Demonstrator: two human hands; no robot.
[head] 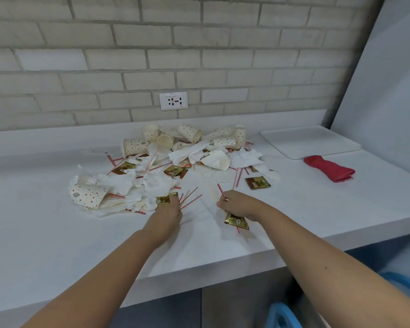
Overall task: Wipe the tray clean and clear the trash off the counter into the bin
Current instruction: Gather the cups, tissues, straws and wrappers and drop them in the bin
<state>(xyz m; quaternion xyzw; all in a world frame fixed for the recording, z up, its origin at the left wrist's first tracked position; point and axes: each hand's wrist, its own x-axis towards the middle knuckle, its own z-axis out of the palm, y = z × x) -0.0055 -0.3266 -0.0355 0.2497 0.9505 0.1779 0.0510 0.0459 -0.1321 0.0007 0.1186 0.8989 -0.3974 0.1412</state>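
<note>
A heap of trash covers the middle of the white counter: dotted paper cups, crumpled napkins, red-striped straws and gold sachets. My left hand grips a bunch of straws and a gold sachet at the heap's near edge. My right hand holds a gold sachet and a red-striped straw. A white tray lies at the back right. A red cloth lies in front of it.
A brick wall with a socket backs the counter. A white panel leans at the right. A blue bin rim shows below the counter's front edge at the lower right. One gold sachet lies apart from the heap.
</note>
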